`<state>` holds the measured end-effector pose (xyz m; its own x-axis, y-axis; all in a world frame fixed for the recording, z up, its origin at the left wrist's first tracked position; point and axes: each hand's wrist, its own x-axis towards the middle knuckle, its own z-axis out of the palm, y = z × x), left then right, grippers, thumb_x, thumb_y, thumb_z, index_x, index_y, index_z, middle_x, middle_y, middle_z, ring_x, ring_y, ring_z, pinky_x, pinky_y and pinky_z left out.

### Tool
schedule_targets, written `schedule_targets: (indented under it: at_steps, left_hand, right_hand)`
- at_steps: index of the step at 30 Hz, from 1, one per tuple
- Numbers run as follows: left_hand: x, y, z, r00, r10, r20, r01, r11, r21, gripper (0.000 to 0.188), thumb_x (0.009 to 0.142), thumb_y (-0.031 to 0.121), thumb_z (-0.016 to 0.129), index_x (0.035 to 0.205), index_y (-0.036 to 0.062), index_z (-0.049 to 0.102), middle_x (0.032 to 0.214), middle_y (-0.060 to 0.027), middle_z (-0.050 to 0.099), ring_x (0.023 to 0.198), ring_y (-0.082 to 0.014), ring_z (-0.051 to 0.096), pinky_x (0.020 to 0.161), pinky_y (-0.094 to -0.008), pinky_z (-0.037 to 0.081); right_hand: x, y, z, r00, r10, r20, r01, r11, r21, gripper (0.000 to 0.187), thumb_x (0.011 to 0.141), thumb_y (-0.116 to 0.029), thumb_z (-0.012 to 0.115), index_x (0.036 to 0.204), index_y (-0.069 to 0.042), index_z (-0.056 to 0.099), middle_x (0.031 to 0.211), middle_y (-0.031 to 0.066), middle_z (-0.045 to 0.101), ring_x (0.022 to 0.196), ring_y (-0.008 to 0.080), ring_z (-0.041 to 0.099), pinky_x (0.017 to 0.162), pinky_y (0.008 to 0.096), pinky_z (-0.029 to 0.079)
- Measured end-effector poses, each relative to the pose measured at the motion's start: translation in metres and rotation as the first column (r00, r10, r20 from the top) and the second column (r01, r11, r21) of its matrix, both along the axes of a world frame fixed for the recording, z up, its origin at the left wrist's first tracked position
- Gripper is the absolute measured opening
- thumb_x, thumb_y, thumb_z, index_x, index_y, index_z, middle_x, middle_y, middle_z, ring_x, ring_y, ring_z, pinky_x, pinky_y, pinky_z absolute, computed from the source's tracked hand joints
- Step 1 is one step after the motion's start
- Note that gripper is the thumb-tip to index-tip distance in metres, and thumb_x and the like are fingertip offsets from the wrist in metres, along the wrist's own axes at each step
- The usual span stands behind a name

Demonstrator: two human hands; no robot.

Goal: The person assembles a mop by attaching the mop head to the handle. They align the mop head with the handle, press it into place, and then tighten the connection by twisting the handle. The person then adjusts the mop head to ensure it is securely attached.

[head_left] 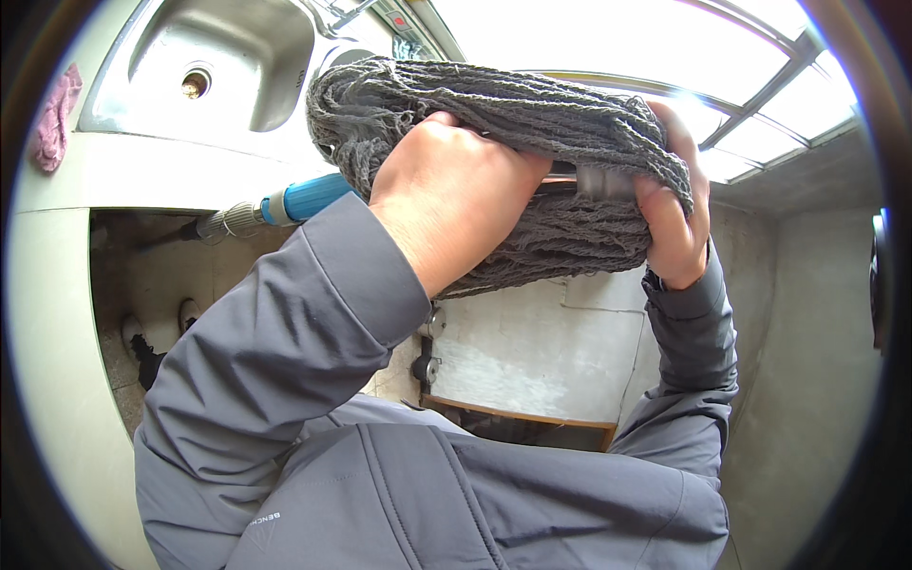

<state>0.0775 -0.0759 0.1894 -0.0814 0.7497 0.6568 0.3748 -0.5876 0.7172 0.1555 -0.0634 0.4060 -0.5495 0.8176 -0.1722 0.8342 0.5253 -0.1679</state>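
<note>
A mop (494, 85) with thick dark grey string strands is held up in front of me, its head lying sideways. My left hand (461, 195) is closed in a fist among the strands at the middle of the head; what exactly lies inside the fist is hidden. Around the right end of the strands, my right hand (679, 214) is wrapped, with its thumb on the near side. Between the two hands, a smooth grey piece (603, 182) shows in the gap of the strands. A blue pole with a ribbed grey joint (309, 199) runs leftward from behind my left sleeve.
At the upper left is a steel sink (275, 104) set in a pale counter (142, 171), with a pink cloth (59, 119) at its side. A barred window (760, 76) stands beyond the mop. Below lies a whitish panel (541, 351) with an orange-brown edge; shoes (138, 332) show at lower left.
</note>
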Motion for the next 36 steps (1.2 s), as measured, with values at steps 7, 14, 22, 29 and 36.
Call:
schedule_targets:
  at_steps: [7, 14, 22, 29, 36]
  left_hand:
    - [-0.003, 0.004, 0.003, 0.994, -0.104, 0.032, 0.105, 0.994, -0.024, 0.030, 0.077, 0.007, 0.065, 0.105, 0.0142, 0.071, 0.088, -0.0091, 0.072, 0.082, -0.0281, 0.073, 0.075, -0.0381, 0.058]
    - [-0.006, 0.005, 0.000, 0.970, -0.235, 0.062, 0.240, 0.967, -0.091, 0.029, 0.075, 0.007, 0.067, 0.103, 0.0120, 0.071, 0.087, -0.0108, 0.072, 0.080, -0.0281, 0.073, 0.072, -0.0378, 0.059]
    - [0.001, 0.003, 0.000, 0.985, -0.108, 0.137, 0.108, 0.994, 0.006, 0.020, 0.074, 0.009, 0.069, 0.094, 0.0119, 0.072, 0.075, -0.0089, 0.069, 0.070, -0.0291, 0.071, 0.064, -0.0382, 0.057]
    - [-0.012, -0.009, 0.025, 0.986, -0.154, -0.067, 0.126, 0.943, -0.309, 0.009, 0.077, 0.018, 0.073, 0.085, 0.0169, 0.075, 0.070, -0.0082, 0.069, 0.066, -0.0288, 0.071, 0.058, -0.0409, 0.056]
    - [-0.009, -0.042, 0.030, 0.970, -0.126, -0.210, 0.056, 0.950, -0.307, 0.009, 0.077, 0.020, 0.068, 0.081, 0.0212, 0.076, 0.068, -0.0057, 0.070, 0.062, -0.0233, 0.071, 0.052, -0.0362, 0.052]
  right_hand:
    - [0.004, 0.002, -0.001, 0.998, -0.042, -0.044, 0.038, 0.995, -0.092, 0.057, 0.081, -0.003, 0.042, 0.137, 0.007, 0.039, 0.108, 0.0168, 0.069, 0.094, 0.0205, 0.070, 0.083, 0.0333, 0.058]
    - [0.003, 0.005, -0.002, 0.999, -0.047, 0.021, 0.049, 0.994, -0.097, 0.057, 0.081, -0.003, 0.040, 0.137, 0.008, 0.038, 0.103, 0.0167, 0.070, 0.090, 0.0201, 0.071, 0.084, 0.0331, 0.058]
    - [0.002, 0.002, -0.004, 0.987, -0.134, -0.091, 0.120, 0.982, -0.148, 0.055, 0.079, -0.004, 0.043, 0.133, 0.007, 0.045, 0.102, 0.0149, 0.071, 0.090, 0.0175, 0.069, 0.084, 0.0307, 0.055]
    - [-0.007, -0.012, 0.003, 0.998, -0.050, -0.031, 0.050, 0.999, 0.000, 0.048, 0.079, -0.007, 0.053, 0.125, 0.003, 0.053, 0.095, 0.0115, 0.070, 0.086, 0.0182, 0.065, 0.083, 0.0314, 0.052]
    - [0.005, -0.037, 0.015, 0.994, 0.085, 0.074, -0.090, 0.993, 0.075, 0.057, 0.074, -0.006, 0.057, 0.130, -0.002, 0.054, 0.103, 0.0152, 0.067, 0.091, 0.0232, 0.064, 0.088, 0.0327, 0.051]
